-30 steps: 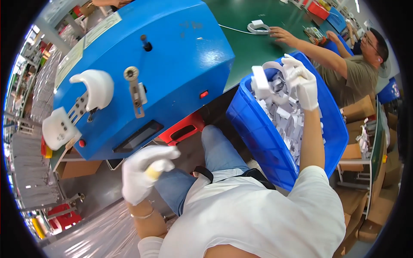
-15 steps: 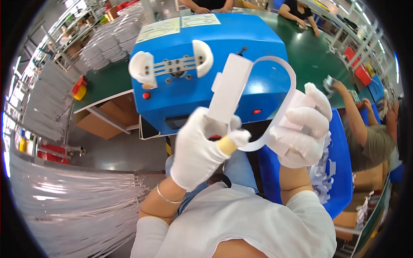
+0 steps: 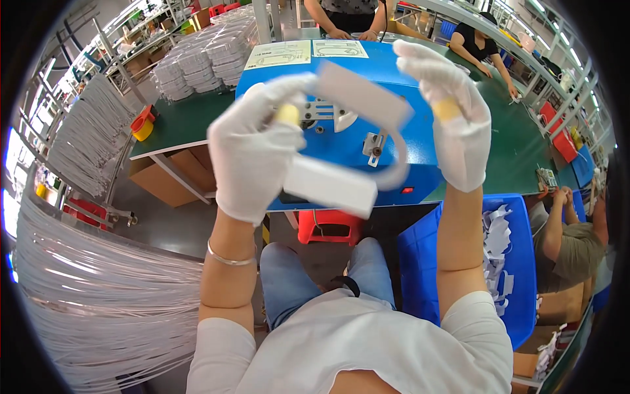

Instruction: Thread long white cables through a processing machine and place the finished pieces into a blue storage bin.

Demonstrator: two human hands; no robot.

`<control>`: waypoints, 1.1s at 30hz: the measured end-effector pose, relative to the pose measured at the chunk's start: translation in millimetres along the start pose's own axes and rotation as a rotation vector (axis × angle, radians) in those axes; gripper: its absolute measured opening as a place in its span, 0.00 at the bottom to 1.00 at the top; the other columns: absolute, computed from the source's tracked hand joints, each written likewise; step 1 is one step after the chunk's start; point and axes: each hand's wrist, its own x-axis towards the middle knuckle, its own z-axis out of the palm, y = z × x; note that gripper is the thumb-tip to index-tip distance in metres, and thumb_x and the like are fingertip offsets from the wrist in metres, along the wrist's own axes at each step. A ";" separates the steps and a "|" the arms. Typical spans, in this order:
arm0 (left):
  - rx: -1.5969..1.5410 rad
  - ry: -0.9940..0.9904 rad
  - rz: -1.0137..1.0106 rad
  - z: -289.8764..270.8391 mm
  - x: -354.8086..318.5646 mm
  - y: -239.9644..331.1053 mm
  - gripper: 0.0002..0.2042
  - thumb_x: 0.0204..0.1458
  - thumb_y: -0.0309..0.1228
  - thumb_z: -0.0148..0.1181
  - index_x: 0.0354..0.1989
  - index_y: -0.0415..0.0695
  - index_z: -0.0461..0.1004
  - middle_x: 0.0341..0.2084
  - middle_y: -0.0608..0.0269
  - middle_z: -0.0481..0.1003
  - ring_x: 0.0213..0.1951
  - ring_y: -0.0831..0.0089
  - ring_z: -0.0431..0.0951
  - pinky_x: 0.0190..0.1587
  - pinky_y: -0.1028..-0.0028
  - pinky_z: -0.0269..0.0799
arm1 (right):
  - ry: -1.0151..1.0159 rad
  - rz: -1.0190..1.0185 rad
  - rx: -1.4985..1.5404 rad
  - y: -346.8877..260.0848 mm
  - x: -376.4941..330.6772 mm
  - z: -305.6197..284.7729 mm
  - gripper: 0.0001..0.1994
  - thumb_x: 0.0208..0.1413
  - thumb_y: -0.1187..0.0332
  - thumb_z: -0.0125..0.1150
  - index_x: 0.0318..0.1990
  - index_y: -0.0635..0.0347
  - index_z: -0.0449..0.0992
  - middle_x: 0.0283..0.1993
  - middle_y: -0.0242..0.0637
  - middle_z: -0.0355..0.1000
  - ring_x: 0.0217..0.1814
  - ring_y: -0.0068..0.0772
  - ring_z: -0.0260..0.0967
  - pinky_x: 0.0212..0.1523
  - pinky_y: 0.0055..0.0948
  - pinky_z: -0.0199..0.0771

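Note:
My left hand (image 3: 252, 148), in a white glove with a yellow wrap at the thumb, is closed on a white curved strip with broad flat ends (image 3: 331, 186). Motion blurs the strip, which is held over the front of a blue machine (image 3: 420, 167). On the machine, a metal bracket (image 3: 319, 113) carries a white rounded holder (image 3: 344, 119); my left hand hides the bracket's left part. To the right, my gloved right hand (image 3: 453, 115) is raised over the machine's right side, its fingers stretched out and holding nothing.
A blue bin (image 3: 525, 262) of white pieces stands at my right. Stacked clear-wrapped goods (image 3: 216, 56) and a red-yellow tape dispenser (image 3: 142, 123) are on the green table (image 3: 177, 121). Long pale strips (image 3: 111, 282) hang at my left; a red stool (image 3: 328, 226) is beneath. Several people work nearby.
Both hands have risen toward the machine. My right hand has let go of the strip and opened; my left hand still grips it and has moved left. The view has shifted.

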 end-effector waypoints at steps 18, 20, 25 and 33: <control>0.031 0.240 -0.182 -32.2 -7.7 -59.5 0.16 0.60 0.40 0.51 0.42 0.37 0.72 0.23 0.69 0.71 0.20 0.88 0.65 0.21 0.85 0.61 | -0.093 0.511 -0.035 44.0 -0.7 25.8 0.19 0.56 0.66 0.59 0.52 0.67 0.69 0.47 0.37 0.70 0.51 0.26 0.66 0.53 0.24 0.64; 0.014 0.255 -0.266 -21.7 -34.0 -72.1 0.17 0.59 0.43 0.52 0.34 0.38 0.71 0.18 0.70 0.69 0.16 0.87 0.63 0.17 0.84 0.59 | -0.091 0.350 -0.115 55.4 1.7 15.8 0.21 0.55 0.62 0.62 0.51 0.67 0.69 0.46 0.38 0.71 0.50 0.26 0.66 0.49 0.24 0.67; -0.645 -0.119 -0.605 1.9 -47.6 -66.5 0.21 0.58 0.43 0.52 0.43 0.33 0.71 0.33 0.53 0.76 0.22 0.75 0.75 0.21 0.79 0.74 | -0.199 0.364 -0.175 40.1 36.2 41.3 0.14 0.57 0.65 0.59 0.46 0.64 0.72 0.43 0.36 0.72 0.42 0.25 0.68 0.43 0.25 0.71; -0.598 -0.094 -0.782 0.5 -30.4 -71.7 0.12 0.51 0.26 0.52 0.42 0.31 0.71 0.30 0.51 0.76 0.23 0.66 0.78 0.25 0.69 0.78 | -0.203 0.602 -0.274 38.9 39.4 63.4 0.09 0.57 0.65 0.58 0.35 0.63 0.73 0.24 0.25 0.62 0.28 0.13 0.58 0.26 0.18 0.58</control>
